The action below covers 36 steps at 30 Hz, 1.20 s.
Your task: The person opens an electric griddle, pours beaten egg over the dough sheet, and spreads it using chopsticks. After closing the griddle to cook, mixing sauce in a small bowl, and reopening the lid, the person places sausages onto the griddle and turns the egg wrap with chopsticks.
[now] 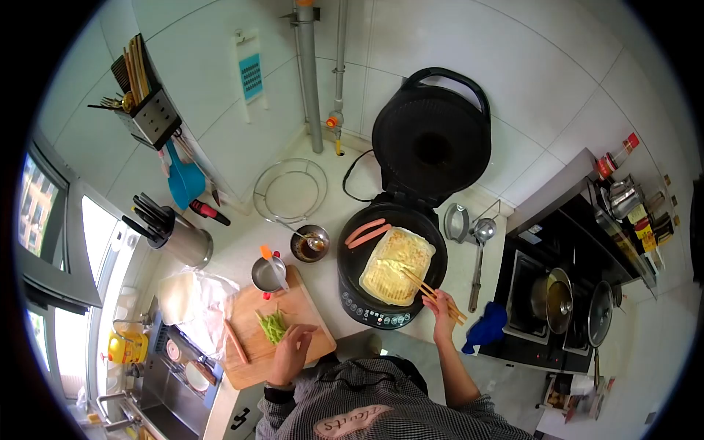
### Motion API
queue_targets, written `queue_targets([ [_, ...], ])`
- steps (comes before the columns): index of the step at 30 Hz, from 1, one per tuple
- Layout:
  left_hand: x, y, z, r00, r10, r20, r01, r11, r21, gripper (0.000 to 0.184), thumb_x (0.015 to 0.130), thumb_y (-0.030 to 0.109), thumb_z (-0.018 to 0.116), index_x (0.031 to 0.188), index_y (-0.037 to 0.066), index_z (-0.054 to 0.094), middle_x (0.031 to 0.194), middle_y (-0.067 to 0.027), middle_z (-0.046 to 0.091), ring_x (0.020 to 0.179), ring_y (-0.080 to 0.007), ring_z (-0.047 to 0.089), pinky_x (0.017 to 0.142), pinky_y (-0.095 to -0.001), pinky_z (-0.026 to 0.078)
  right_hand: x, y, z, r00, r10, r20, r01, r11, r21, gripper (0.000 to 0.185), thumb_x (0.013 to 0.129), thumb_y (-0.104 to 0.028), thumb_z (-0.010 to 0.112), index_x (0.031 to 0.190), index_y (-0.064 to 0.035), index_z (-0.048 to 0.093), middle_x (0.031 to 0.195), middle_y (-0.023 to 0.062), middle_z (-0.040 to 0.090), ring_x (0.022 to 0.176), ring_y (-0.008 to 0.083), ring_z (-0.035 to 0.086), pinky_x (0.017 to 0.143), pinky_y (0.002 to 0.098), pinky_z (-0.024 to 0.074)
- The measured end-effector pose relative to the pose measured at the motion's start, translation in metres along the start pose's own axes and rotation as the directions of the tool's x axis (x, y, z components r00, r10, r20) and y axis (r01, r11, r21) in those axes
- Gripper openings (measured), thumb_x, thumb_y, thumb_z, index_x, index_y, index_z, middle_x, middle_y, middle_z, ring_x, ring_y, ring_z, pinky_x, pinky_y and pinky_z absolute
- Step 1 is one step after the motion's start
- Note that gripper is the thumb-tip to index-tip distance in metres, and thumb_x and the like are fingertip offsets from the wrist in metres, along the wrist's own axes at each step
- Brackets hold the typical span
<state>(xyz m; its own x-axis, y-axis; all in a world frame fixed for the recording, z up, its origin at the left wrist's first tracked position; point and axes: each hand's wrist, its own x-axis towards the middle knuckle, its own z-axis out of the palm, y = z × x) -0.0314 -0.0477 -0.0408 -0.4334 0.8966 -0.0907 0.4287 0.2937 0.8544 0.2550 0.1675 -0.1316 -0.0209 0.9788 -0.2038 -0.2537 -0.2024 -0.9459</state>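
My right hand (442,317) grips a pair of wooden chopsticks (422,284), whose tips touch the right edge of a flat egg-covered pancake (396,268). The pancake lies on the black electric griddle (352,275), its lid (431,136) raised. Two split sausage pieces (367,233) rest on the plate's upper left. My left hand (292,352) hovers by the right part of a wooden cutting board (312,312), its fingers loosely bent and apart, holding nothing visible. Close to it sits a pile of chopped green leaves (272,326). A long pinkish stick (235,342) lies farther left on the board.
Left of the griddle are a sauce bowl with a spoon (309,243), a small pot with an orange-handled brush (268,273) and a wire rack (290,190). A ladle (480,257) and blue cloth (487,328) lie right, before the stove (525,308). The sink (172,400) is lower left.
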Motion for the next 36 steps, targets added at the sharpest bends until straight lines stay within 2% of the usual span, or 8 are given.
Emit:
queue_targets([
  [7,0.017,0.005,0.016,0.992,0.081,0.096,-0.081,0.997,-0.012,0.016,0.091,0.007,0.054,0.104,0.002,0.063,0.098,-0.0144,0.062,0.080,-0.0255,0.062,0.072,-0.0336,0.049,-0.004,0.003,0.030,0.993,-0.097,0.061,0.094,0.994,0.052,0.032,0.096,-0.023,0.054,0.110,0.0057,0.054,0.101,0.0161,0.062,0.088,0.0263,0.068,0.080,0.0313,0.0555],
  [9,0.019,0.010,0.019,0.989,0.091,0.118,-0.091,0.996,-0.010,0.017,0.091,0.007,0.054,0.104,0.002,0.063,0.098,-0.0146,0.062,0.079,-0.0256,0.062,0.072,-0.0337,0.049,-0.003,0.022,0.033,0.992,-0.074,0.101,0.080,0.995,-0.061,0.032,0.097,-0.023,0.053,0.111,0.0058,0.054,0.100,0.0154,0.063,0.088,0.0239,0.067,0.081,0.0310,0.0549],
  [14,0.021,0.010,0.020,0.984,0.131,0.122,-0.131,0.991,-0.003,0.017,0.090,0.007,0.055,0.104,0.003,0.063,0.097,-0.0145,0.062,0.079,-0.0256,0.062,0.072,-0.0338,0.049,-0.016,0.025,0.017,0.998,-0.057,-0.019,0.058,0.997,0.047,0.032,0.097,-0.021,0.054,0.112,0.0065,0.054,0.101,0.0167,0.063,0.089,0.0247,0.068,0.081,0.0307,0.0552],
  [17,0.019,0.009,0.019,0.987,0.101,0.124,-0.100,0.995,-0.018,0.017,0.090,0.006,0.054,0.104,0.003,0.064,0.097,-0.0141,0.062,0.078,-0.0251,0.062,0.072,-0.0337,0.049,-0.019,0.018,0.004,0.987,-0.112,-0.112,0.115,0.993,0.015,0.032,0.096,-0.021,0.054,0.112,0.0067,0.054,0.102,0.0172,0.063,0.090,0.0251,0.068,0.081,0.0307,0.0556],
  [18,0.019,0.008,0.019,0.987,0.097,0.127,-0.096,0.995,-0.011,0.017,0.090,0.006,0.054,0.104,0.003,0.064,0.097,-0.0138,0.062,0.078,-0.0248,0.062,0.072,-0.0336,0.049,-0.020,0.017,0.001,0.992,-0.058,-0.114,0.064,0.997,0.050,0.033,0.096,-0.022,0.054,0.112,0.0067,0.054,0.103,0.0172,0.063,0.091,0.0251,0.067,0.082,0.0305,0.0557],
  [25,0.020,0.005,0.022,0.987,0.101,0.122,-0.100,0.995,-0.012,0.016,0.090,0.007,0.054,0.103,0.002,0.063,0.096,-0.0142,0.062,0.077,-0.0250,0.062,0.071,-0.0330,0.049,-0.020,0.013,-0.010,0.990,-0.109,-0.092,0.111,0.994,0.010,0.035,0.096,-0.022,0.055,0.113,0.0080,0.054,0.105,0.0184,0.062,0.093,0.0259,0.067,0.083,0.0309,0.0557],
  [33,0.021,0.009,0.024,0.988,0.099,0.122,-0.099,0.995,-0.004,0.016,0.090,0.007,0.054,0.102,0.002,0.063,0.097,-0.0152,0.062,0.079,-0.0266,0.063,0.071,-0.0336,0.049,-0.024,0.019,-0.007,0.994,0.006,-0.113,0.008,0.992,0.124,0.038,0.096,-0.021,0.055,0.118,0.0093,0.051,0.107,0.0195,0.062,0.093,0.0269,0.066,0.084,0.0310,0.0552],
  [36,0.025,0.009,0.025,0.987,0.103,0.125,-0.104,0.995,0.001,0.016,0.090,0.007,0.054,0.102,0.002,0.063,0.097,-0.0152,0.062,0.079,-0.0265,0.063,0.071,-0.0336,0.049,-0.024,0.018,-0.008,0.990,-0.011,-0.143,0.026,0.994,0.105,0.036,0.096,-0.021,0.055,0.117,0.0087,0.052,0.106,0.0178,0.061,0.094,0.0268,0.066,0.084,0.0314,0.0548],
])
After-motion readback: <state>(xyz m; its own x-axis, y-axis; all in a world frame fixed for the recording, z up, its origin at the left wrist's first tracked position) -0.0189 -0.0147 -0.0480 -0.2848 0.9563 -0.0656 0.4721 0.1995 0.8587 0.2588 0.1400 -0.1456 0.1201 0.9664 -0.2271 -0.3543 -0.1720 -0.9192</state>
